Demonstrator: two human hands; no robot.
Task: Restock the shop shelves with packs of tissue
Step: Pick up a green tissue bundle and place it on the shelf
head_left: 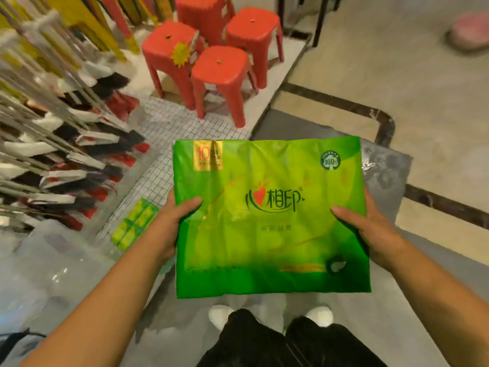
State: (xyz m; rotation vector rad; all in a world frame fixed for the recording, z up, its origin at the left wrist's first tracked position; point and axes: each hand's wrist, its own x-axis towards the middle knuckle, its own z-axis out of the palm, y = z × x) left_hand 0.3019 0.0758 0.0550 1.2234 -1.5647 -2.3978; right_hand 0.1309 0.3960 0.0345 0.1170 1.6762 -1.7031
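Green tissue pack (270, 234) gripped between left hand (170, 225) and right hand (371, 230).

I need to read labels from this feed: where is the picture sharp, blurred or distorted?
Head view: the large green plastic tissue pack, gripped by the left hand and right hand, shows a readable logo but smeared small print; the hanging black, white and red goods at left are streaked with blur.
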